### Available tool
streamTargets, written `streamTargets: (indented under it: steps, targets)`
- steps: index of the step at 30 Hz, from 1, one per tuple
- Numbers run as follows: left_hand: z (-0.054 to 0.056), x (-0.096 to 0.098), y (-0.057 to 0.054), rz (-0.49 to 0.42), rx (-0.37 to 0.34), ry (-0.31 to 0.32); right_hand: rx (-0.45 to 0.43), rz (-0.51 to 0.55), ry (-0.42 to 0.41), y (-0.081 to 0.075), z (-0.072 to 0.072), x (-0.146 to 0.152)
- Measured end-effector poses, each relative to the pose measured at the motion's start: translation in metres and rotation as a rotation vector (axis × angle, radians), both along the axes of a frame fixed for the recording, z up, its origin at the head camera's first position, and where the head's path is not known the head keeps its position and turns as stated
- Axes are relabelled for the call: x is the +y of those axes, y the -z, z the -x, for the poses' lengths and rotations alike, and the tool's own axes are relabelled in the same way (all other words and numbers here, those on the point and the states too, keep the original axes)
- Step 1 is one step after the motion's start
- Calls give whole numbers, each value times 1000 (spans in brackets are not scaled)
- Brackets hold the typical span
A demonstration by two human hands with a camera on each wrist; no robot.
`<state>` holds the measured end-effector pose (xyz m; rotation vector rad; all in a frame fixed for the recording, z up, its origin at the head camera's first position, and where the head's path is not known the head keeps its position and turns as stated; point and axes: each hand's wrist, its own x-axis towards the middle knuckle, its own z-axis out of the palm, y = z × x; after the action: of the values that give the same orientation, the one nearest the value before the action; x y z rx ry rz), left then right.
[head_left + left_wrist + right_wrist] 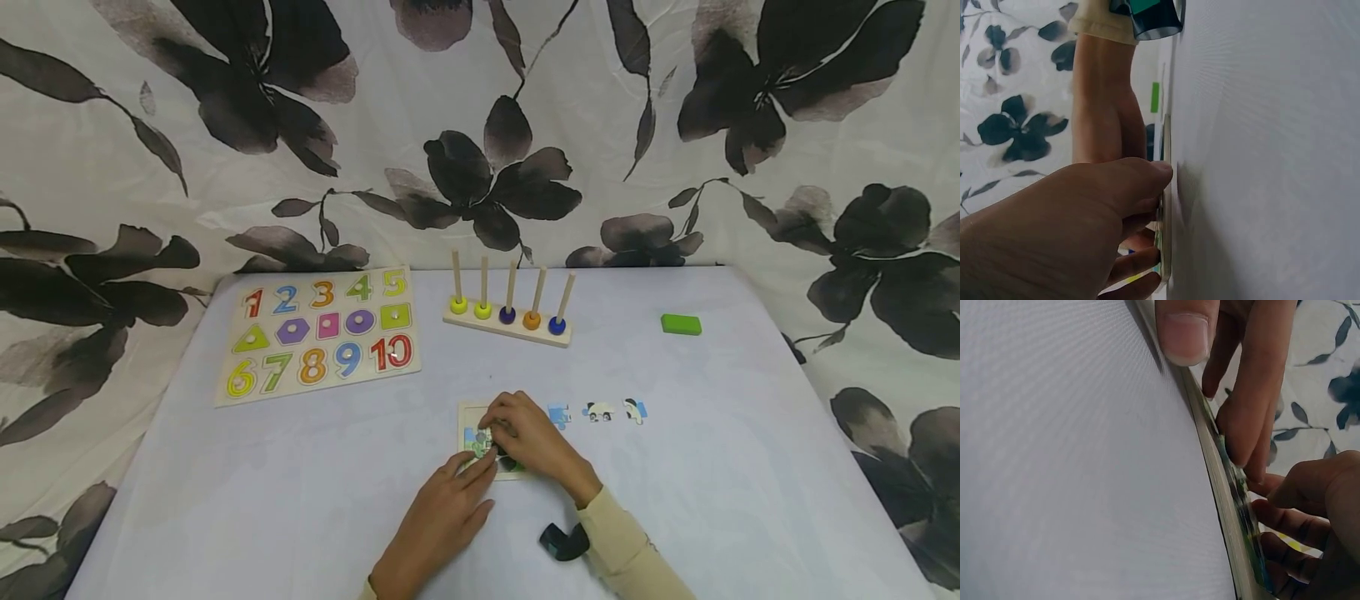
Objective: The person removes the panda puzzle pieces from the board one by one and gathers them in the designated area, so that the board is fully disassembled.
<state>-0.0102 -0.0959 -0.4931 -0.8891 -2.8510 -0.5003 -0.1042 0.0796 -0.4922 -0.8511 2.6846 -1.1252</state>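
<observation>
Near the middle of the white-topped desk, a small jigsaw in a pale frame lies under both hands: the left hand reaches straight fingers over its near left corner, while the right hand curls over its far side — whether it pinches a piece cannot be told. A piece pressed in misaligned could ride up on its neighbour. The flat light-blue jigsaw piece lies just beside the right hand, so a careless sweep rightward could scatter it. Coloured numerals 1 to 10 read clearly on the pale wooden board at far left; no brand is legible.
</observation>
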Motion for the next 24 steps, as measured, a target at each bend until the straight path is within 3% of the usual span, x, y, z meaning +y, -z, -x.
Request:
streamTargets:
  steps: [6,15,24]
  targets:
    - [-1,4,3,53,70,-10,-14,15,4,-2,-1,0]
    - [-1,7,1,77,12,-36,-34,44,18,-1,-1,0]
    - [0,6,2,83,33,-35,-22,69,19,-3,-2,-1]
